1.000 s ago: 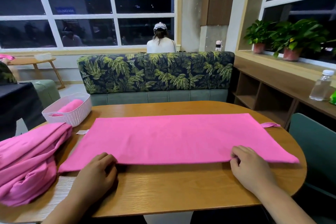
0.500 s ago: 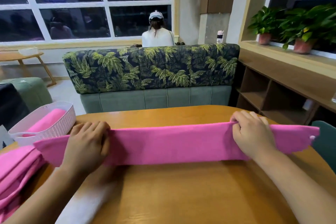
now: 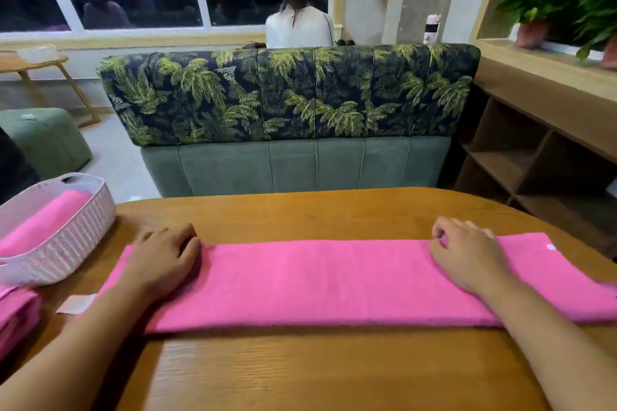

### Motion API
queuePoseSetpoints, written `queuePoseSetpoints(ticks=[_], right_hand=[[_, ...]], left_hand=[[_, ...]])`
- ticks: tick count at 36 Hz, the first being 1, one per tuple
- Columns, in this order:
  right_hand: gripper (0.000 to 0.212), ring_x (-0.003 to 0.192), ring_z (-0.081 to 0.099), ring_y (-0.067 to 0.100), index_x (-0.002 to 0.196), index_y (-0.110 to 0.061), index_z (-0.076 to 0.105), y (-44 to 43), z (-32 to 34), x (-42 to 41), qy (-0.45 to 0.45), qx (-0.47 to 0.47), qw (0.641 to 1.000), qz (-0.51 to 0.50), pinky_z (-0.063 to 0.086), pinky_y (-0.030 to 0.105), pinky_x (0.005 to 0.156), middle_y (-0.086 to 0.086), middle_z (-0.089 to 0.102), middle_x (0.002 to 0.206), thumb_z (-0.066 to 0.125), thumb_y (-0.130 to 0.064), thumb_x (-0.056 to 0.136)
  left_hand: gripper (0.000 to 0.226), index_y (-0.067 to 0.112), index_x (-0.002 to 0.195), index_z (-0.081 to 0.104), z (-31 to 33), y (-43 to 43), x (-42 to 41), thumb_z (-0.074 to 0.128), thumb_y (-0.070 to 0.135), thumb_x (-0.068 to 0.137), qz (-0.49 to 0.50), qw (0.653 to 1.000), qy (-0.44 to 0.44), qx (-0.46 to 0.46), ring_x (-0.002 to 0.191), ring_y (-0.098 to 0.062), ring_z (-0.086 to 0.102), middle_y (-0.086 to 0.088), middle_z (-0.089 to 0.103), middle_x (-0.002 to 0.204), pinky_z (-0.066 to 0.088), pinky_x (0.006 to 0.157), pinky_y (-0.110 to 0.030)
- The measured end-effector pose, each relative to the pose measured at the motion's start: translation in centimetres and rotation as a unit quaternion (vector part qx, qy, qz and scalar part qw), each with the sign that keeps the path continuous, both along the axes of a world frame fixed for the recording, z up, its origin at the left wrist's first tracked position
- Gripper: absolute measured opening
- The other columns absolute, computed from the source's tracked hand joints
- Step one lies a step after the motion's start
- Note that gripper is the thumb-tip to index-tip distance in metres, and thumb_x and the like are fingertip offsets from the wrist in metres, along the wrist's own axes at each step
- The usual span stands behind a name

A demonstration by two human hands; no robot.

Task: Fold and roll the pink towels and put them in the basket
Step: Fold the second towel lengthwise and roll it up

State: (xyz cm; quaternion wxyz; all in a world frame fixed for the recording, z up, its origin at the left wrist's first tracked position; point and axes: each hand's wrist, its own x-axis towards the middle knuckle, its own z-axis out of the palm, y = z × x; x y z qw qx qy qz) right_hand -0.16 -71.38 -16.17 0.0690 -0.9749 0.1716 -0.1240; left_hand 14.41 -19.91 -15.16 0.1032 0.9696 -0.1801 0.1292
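1. Wooden table (image 3: 300, 370): pink towel (image 3: 317, 280) lies flat, folded into a long strip; basket (image 3: 73, 237) at far left.
2. Left hand (image 3: 160, 260), right hand (image 3: 467, 255): fingers curled, pinching its far edge.
3. Fold likely done; next, roll tightly from one end.

Left hand (image 3: 160, 260) and right hand (image 3: 467, 257) apparently pinch the folded pink towel (image 3: 334, 284).

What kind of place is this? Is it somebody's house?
Probably a café or shared lounge rather than a home: a leaf-print sofa by a wooden table, another person seated behind it, and potted plants on a ledge.
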Motion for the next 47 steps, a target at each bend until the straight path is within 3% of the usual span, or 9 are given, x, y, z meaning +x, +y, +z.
queuePoseSetpoints(ticks=[7, 12, 20, 22, 25, 29, 33, 38, 47], right_hand=[[0.017, 0.085, 0.050, 0.013, 0.080, -0.035, 0.045, 0.4, 0.3, -0.8, -0.027, 0.008, 1.000, 0.014, 0.038, 0.041, 0.084, -0.019, 0.056, 0.083, 0.051, -0.028, 0.095], [0.022, 0.084, 0.046, 0.012, 0.080, -0.036, 0.040, 0.5, 1.1, -1.3, -0.031, -0.036, 0.999, 0.010, 0.032, 0.039, 0.083, -0.018, 0.051, 0.082, 0.042, -0.027, 0.100], [0.020, 0.112, 0.050, 0.019, 0.100, -0.037, 0.050, 0.9, 1.5, -1.2, 0.012, -0.090, 0.996, -0.007, 0.024, 0.054, 0.119, -0.012, 0.050, 0.104, 0.045, -0.019, 0.094], [0.029, 0.126, 0.047, 0.019, 0.116, -0.035, 0.058, 2.2, 1.7, -1.5, -0.009, -0.106, 0.994, 0.004, 0.017, 0.059, 0.122, -0.008, 0.055, 0.120, 0.052, -0.016, 0.094], [0.031, 0.134, 0.045, 0.016, 0.130, -0.034, 0.062, 6.7, 2.5, -2.1, -0.030, -0.028, 0.996, 0.073, 0.025, 0.048, 0.119, -0.009, 0.058, 0.136, 0.051, -0.030, 0.101], [0.068, 0.153, 0.027, 0.014, 0.154, -0.038, 0.042, 13.2, 2.7, -2.4, 0.064, 0.041, 0.986, 0.148, 0.018, 0.043, 0.127, -0.011, 0.036, 0.163, 0.023, -0.065, 0.095], [0.080, 0.161, -0.005, 0.021, 0.163, -0.049, 0.003, 15.5, 1.7, -2.3, 0.161, 0.022, 0.975, 0.149, 0.003, 0.056, 0.128, -0.010, -0.003, 0.175, 0.023, -0.083, 0.093], [0.091, 0.160, -0.016, 0.023, 0.160, -0.053, -0.010, 15.4, 1.0, -3.5, 0.177, 0.015, 0.973, 0.149, -0.006, 0.061, 0.126, -0.012, -0.016, 0.173, 0.015, -0.095, 0.083], [0.096, 0.158, -0.021, 0.027, 0.158, -0.056, -0.014, 15.3, 1.0, -3.6, 0.182, 0.011, 0.972, 0.149, -0.009, 0.064, 0.124, -0.013, -0.023, 0.170, 0.010, -0.101, 0.077]], left_hand=[[0.026, 0.027, 0.074, 0.049, -0.9, 5.7, 0.4, 0.033, 0.042, 0.087, 0.024, 1.000, -0.018, 0.003, 0.080, -0.027, 0.061, 0.007, 0.054, 0.068, 0.037, 0.075, -0.043], [0.020, 0.027, 0.073, 0.042, -1.0, 6.0, 0.4, 0.031, 0.037, 0.086, 0.031, 0.999, -0.019, 0.004, 0.081, -0.029, 0.059, 0.001, 0.058, 0.072, 0.035, 0.073, -0.043], [0.026, 0.025, 0.088, 0.043, -0.7, 5.5, 0.7, 0.024, 0.042, 0.089, 0.087, 0.993, 0.020, 0.078, 0.095, -0.027, 0.055, -0.003, 0.062, 0.097, 0.036, 0.086, -0.048], [0.032, 0.021, 0.094, 0.051, -0.6, 5.1, 0.5, 0.029, 0.042, 0.089, 0.092, 0.989, -0.021, 0.118, 0.095, -0.032, 0.059, -0.005, 0.062, 0.096, 0.039, 0.094, -0.057], [0.035, 0.017, 0.109, 0.062, 0.2, 1.5, -1.6, 0.041, 0.038, 0.092, 0.062, 0.986, -0.091, 0.122, 0.105, -0.034, 0.059, -0.008, 0.064, 0.110, 0.037, 0.097, -0.057], [0.044, 0.022, 0.123, 0.062, 1.2, -7.4, -6.1, 0.039, 0.048, 0.096, -0.099, 0.994, -0.047, -0.001, 0.122, -0.027, 0.054, -0.001, 0.062, 0.128, 0.037, 0.106, -0.045], [0.064, 0.037, 0.156, 0.032, 1.3, -13.6, -10.0, 0.029, 0.068, 0.100, -0.204, 0.972, 0.104, 0.043, 0.154, -0.015, 0.020, 0.012, 0.029, 0.165, 0.014, 0.125, -0.051], [0.078, 0.052, 0.161, 0.001, -0.3, -12.8, -10.9, 0.025, 0.083, 0.094, -0.184, 0.963, 0.180, 0.082, 0.158, -0.011, -0.013, 0.019, -0.009, 0.171, -0.008, 0.127, -0.053], [0.100, 0.063, 0.155, -0.003, -0.1, -2.9, -7.8, 0.018, 0.106, 0.067, -0.075, 0.972, 0.206, 0.080, 0.158, -0.016, -0.015, 0.020, -0.012, 0.169, -0.009, 0.126, -0.054]])
